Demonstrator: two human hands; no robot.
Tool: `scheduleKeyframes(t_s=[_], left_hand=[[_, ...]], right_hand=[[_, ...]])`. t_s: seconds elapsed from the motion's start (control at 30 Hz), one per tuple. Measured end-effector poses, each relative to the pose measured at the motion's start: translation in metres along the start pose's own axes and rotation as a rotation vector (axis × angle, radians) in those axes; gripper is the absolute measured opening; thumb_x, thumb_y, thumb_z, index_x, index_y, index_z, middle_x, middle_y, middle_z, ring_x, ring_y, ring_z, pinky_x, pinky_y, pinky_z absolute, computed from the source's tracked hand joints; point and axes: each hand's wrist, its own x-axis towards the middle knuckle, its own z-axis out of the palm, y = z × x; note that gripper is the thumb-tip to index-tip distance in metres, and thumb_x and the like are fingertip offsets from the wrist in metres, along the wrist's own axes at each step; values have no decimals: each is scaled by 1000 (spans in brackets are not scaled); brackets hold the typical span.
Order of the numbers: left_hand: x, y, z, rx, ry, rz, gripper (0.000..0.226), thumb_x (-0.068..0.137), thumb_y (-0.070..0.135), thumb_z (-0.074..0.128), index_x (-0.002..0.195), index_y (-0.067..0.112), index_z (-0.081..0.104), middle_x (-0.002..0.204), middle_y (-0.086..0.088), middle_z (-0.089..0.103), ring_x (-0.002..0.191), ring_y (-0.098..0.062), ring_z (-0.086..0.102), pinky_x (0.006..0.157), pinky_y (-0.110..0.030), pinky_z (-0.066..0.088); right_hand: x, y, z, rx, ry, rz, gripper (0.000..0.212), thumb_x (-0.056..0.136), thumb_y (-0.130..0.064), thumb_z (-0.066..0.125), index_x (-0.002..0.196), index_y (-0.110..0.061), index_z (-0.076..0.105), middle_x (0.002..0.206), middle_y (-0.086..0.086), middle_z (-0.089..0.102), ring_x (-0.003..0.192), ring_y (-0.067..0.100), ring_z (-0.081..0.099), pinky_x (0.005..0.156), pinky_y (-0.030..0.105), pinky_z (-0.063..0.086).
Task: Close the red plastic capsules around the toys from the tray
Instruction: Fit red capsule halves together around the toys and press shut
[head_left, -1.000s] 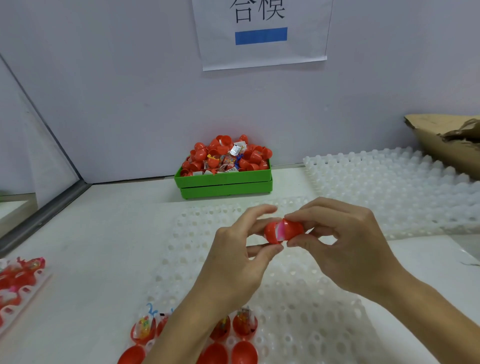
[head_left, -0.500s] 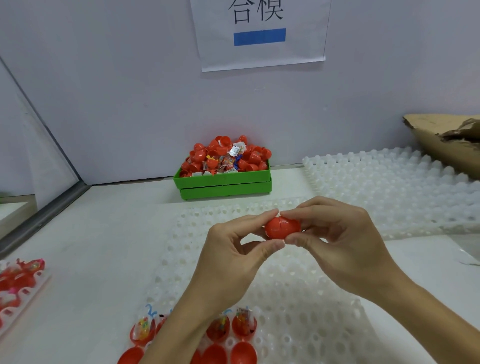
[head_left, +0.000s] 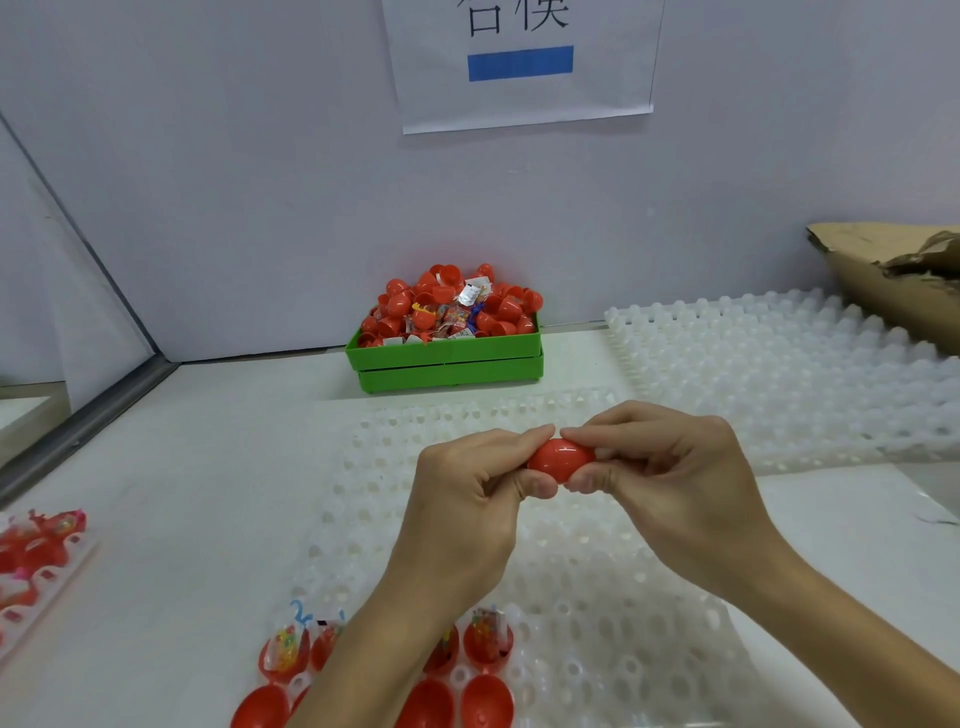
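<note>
A red plastic capsule (head_left: 558, 460) is held above the white dimpled tray (head_left: 597, 597) in the middle of the view. My left hand (head_left: 467, 499) pinches its left end between thumb and fingertips. My right hand (head_left: 670, 478) pinches its right end the same way. The capsule looks closed, with no gap showing. At the tray's near edge sit open red capsule halves with wrapped toys (head_left: 488, 636) in them, and empty red halves (head_left: 485, 701) below those. My left forearm hides part of that row.
A green box (head_left: 447, 358) heaped with red capsules and toy packets stands by the back wall. A second white dimpled tray (head_left: 779, 374) lies at the right, with a torn cardboard box (head_left: 893, 280) behind it. Another tray with red pieces (head_left: 36, 551) is at the left edge.
One second ago the capsule was partly open with pink showing inside. Both hands pressed the halves together, and the capsule now appears closed.
</note>
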Motion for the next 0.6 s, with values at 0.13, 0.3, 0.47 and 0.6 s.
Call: scheduleKeyframes(t_s=[0.13,0.3,0.47,0.6], left_hand=[[1,1,0,78,52,50,27,77,1,72,103,6,76,89,3,75,83,-4,67,75,-15,54],[0,2,2,265,76,167,25,75,13,74,99,8,78,88,-2,74,79,-7,61,71,-22,51],[-1,2,7,316,36,172,29,71,20,80,98,10,78,89,1,68,78,-10,57,67,-21,47],[3,7,-1,-172,-73,-181,38,68,40,84,103,28,77,103,15,66,101,-7,64,78,-18,53]], right_hand=[[-3,0,4,-65,-31,35,42,74,14,75,93,-24,78,88,-9,77,83,7,72,76,20,56],[-6,-4,8,38,-84,173,32,80,-11,78,110,-18,73,94,-13,77,91,1,72,80,13,54],[-4,1,8,144,-65,310,35,76,2,77,106,-14,75,88,-7,78,88,9,74,82,18,56],[-2,2,6,246,-83,301,24,78,-2,75,98,-16,78,91,3,78,92,18,74,86,27,58]])
